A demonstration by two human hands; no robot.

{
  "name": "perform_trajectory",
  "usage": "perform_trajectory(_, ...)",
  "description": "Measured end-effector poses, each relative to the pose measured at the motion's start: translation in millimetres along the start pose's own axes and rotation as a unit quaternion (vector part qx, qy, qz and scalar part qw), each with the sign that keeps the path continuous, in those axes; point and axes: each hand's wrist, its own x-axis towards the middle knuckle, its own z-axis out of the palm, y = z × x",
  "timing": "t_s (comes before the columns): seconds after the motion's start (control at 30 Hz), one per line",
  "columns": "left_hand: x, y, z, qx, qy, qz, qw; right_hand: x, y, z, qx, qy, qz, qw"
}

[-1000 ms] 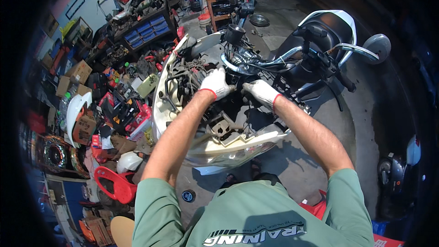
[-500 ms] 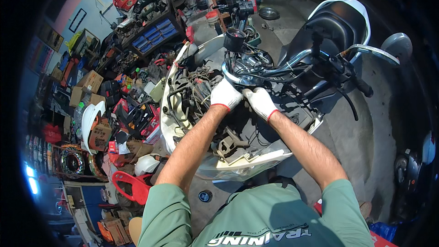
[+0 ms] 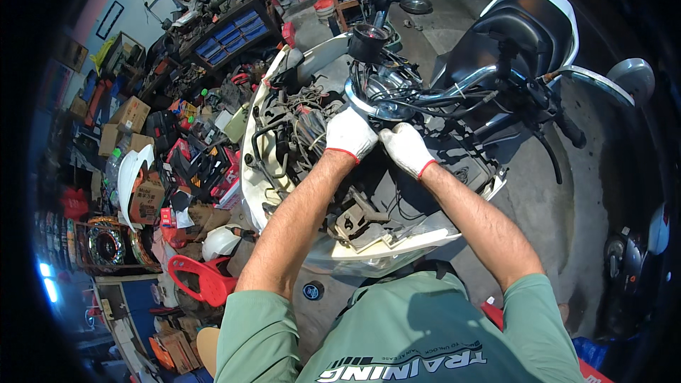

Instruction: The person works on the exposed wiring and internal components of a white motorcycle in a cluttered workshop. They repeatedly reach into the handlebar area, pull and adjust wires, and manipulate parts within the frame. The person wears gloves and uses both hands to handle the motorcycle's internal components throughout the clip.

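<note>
Both my hands wear white gloves with red cuffs, at the front of a partly dismantled motor scooter. My left hand [image 3: 352, 135] is closed just below the chrome ring [image 3: 358, 105], its fingers curled away from view. Beside it, my right hand [image 3: 407, 149] is closed too, thumb side toward the left hand; whatever it grips is too small or hidden to make out. Bare cables [image 3: 433, 103] run past the chrome handlebar [image 3: 468, 84] above the hands. A cream body panel [image 3: 253, 145] curves round the exposed wiring [image 3: 305, 110] on the left.
The black seat [image 3: 528, 35] and a round mirror [image 3: 631, 81] are at the upper right. Boxes, tools and parts crowd the left, with a red plastic chair [image 3: 202, 284] near a white helmet [image 3: 221, 242]. A metal bowl [image 3: 416, 4] lies on the floor behind.
The view has shifted slightly. My hands stay close together below the chrome ring, the right hand having drawn back a little toward me.
</note>
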Motion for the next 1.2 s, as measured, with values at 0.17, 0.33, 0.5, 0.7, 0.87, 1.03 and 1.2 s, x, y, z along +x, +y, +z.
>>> perform_trajectory(0.17, -0.2, -8.8, 8.0, 0.025, -0.003, 0.014, 1.000, 4.1, 4.8, 12.0, 0.139, -0.002, -0.004, 0.990)
perform_trajectory(0.33, -3.8, -4.8, 1.3, 0.033, 0.008, 0.036, 0.999, 2.1, -2.4, 8.7, 0.078, -0.023, -0.051, 0.995)
perform_trajectory(0.5, -0.4, -11.3, 8.7, 0.054, -0.004, 0.058, 0.997, 2.4, -1.1, 12.1, 0.133, -0.001, -0.131, 0.982)
perform_trajectory(0.7, -3.1, -18.1, 15.8, 0.040, 0.009, 0.058, 0.997, -8.7, -21.0, -5.4, 0.054, -0.059, -0.077, 0.994)
perform_trajectory(0.87, -4.6, -11.2, 4.7, -0.035, 0.033, 0.070, 0.996, -8.2, -15.2, -0.9, 0.114, -0.047, -0.061, 0.991)
perform_trajectory(1.03, 2.0, -36.9, -16.2, -0.151, -0.101, 0.034, 0.983, -9.0, -4.6, 1.3, 0.197, -0.065, -0.026, 0.978)
perform_trajectory(1.2, -1.7, -40.8, -37.6, -0.171, -0.092, 0.025, 0.981, 15.8, 29.3, 15.2, 0.215, 0.084, -0.019, 0.973)
